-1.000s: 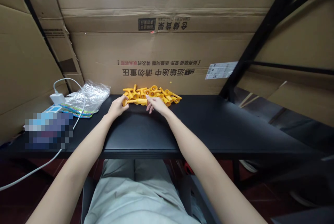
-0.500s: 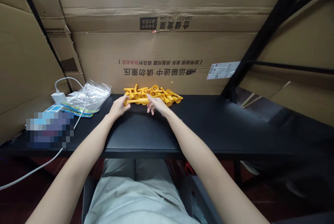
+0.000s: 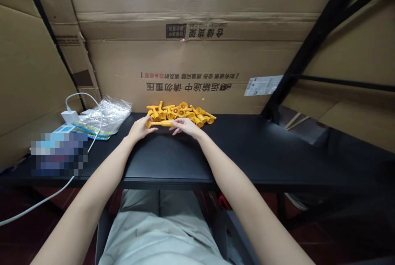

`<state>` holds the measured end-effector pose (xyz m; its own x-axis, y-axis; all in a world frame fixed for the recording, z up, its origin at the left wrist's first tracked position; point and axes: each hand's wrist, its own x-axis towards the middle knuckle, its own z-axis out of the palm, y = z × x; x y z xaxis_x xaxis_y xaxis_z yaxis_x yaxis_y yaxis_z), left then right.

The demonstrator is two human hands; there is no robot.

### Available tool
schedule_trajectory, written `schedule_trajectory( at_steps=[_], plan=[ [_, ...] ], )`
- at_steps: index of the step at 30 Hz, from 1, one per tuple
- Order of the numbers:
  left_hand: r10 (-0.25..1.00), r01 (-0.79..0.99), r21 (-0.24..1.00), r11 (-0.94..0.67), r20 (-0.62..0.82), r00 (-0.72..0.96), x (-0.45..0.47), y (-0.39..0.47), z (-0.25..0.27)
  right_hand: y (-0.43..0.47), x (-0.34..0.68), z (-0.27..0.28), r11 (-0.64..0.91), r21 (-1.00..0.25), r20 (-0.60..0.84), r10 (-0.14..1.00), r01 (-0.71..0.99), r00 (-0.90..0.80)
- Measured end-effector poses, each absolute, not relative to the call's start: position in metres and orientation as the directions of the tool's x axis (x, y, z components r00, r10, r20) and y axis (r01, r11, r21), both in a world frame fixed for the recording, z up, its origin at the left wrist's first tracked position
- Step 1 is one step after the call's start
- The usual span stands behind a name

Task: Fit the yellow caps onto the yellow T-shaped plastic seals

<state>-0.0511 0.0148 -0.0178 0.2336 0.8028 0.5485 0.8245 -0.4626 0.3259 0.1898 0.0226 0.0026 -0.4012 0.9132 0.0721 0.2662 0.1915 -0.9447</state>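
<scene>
A yellow plastic piece with a ribbed shaft (image 3: 162, 124) lies level between my two hands, just in front of a pile of similar pieces. My left hand (image 3: 140, 129) grips its left end, with the thumb stretched out below it. On its other end are the thumb and fingers of my right hand (image 3: 187, 128), closed around it and hiding the tip. Behind them the pile of yellow plastic pieces (image 3: 182, 112) rests against the cardboard; several show cup-shaped ends and some show T-shaped handles.
Clear plastic wrapping (image 3: 112, 112), a white charger (image 3: 69, 115) with its cable, and a blurred-out item (image 3: 58, 154) lie on the left of the black table (image 3: 262, 149). Cardboard (image 3: 197, 57) walls in the back, and a black frame post (image 3: 296, 67) rises on the right.
The yellow piece has come down slightly and nearer to me. My left thumb now sticks out below it, and my right fingers have closed in on its right end.
</scene>
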Motion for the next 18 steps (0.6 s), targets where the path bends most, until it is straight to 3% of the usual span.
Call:
schedule_trajectory(
  at_steps=[13,18],
  plan=[
    [0.796,0.825,0.309,-0.473,0.551,0.249,-0.049,0.015,-0.018,0.019,0.192,0.003,0.104,-0.98,0.01,0.881,0.172,-0.473],
    [0.792,0.813,0.33,-0.48,0.562,0.24,-0.049,0.014,-0.016,0.016,0.182,0.005,0.052,-0.977,-0.033,0.922,0.208,-0.386]
  ],
)
